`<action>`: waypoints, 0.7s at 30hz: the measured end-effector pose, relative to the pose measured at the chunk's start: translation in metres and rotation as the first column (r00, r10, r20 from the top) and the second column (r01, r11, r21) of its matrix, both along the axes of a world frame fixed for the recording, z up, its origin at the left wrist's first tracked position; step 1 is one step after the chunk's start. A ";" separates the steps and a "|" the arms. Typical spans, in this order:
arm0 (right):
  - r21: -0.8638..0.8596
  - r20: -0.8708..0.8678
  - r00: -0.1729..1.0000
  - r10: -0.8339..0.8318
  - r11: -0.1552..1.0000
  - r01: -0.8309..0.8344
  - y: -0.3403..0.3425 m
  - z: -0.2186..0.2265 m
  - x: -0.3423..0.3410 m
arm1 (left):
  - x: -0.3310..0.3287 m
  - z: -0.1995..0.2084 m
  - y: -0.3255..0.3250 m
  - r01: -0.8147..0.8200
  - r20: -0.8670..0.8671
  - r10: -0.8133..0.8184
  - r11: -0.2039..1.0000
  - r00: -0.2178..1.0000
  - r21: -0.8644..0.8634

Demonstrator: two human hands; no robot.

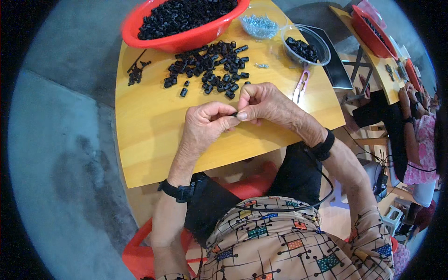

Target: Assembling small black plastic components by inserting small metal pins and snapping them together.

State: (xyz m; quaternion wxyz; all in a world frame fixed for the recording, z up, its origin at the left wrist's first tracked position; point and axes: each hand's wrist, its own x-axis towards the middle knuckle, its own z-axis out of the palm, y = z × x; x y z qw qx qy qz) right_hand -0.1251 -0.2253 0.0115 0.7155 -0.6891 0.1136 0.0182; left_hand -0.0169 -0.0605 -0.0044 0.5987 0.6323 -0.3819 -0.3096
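My left hand (pixel 208 125) and my right hand (pixel 269 106) meet above the near part of the yellow table (pixel 154 135). Both are closed, thumb and fingers pinching a small black plastic piece (pixel 234 114) that the fingertips mostly hide. Just beyond them lies a loose pile of short black cylindrical plastic parts (pixel 210 65). A few small silvery metal pieces (pixel 262 66) lie to the right of that pile. Pink-handled thread snips (pixel 302 84) rest on the table right of my right hand.
A large red basin (pixel 186 41) heaped with black parts stands at the far left. Beside it are a clear tub of metal pieces (pixel 259 27) and a clear bowl (pixel 323 51) of black parts. Thin black scraps (pixel 136 73) lie at left. Another person (pixel 420 135) works at a table on the right.
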 end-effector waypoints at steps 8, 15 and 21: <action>0.055 -0.031 0.997 0.070 0.996 -0.068 0.001 0.014 -0.015 | -0.016 0.012 0.010 0.023 -0.004 -0.023 0.998 1.000 0.057; 0.185 0.016 0.979 0.201 0.962 -0.200 0.011 0.021 -0.040 | -0.046 0.036 0.029 0.079 -0.134 -0.070 0.995 0.989 0.063; 0.428 0.085 0.980 0.179 0.882 -0.198 0.047 0.032 -0.078 | -0.081 0.062 0.051 0.154 -0.140 -0.162 0.986 0.977 -0.062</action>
